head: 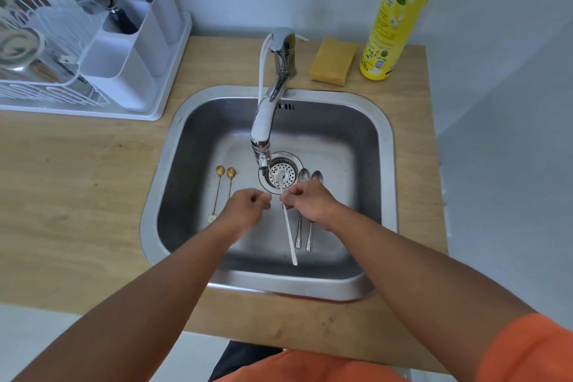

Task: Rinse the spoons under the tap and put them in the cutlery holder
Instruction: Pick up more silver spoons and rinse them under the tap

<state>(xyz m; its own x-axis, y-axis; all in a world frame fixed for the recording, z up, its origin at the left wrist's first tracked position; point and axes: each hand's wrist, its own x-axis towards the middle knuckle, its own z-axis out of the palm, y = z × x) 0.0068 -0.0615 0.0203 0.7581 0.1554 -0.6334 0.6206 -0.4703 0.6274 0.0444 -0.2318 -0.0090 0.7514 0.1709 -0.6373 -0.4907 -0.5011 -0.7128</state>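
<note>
While my right hand (305, 200) pinches the light, stiff, wet white spoon (288, 226) mid-handle, bowl at 12 o'clock, my left hand (248, 206) curls empty.

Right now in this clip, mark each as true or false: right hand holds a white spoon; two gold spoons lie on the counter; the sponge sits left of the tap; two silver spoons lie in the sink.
1. The right hand pinches the long white plastic spoon. True.
2. Two small gold spoons lie on the counter. False: they lie in the stainless steel sink.
3. The yellow sponge sits left of the chrome tap. False: right of it.
4. Two silver spoons lie in the sink. True.
</note>
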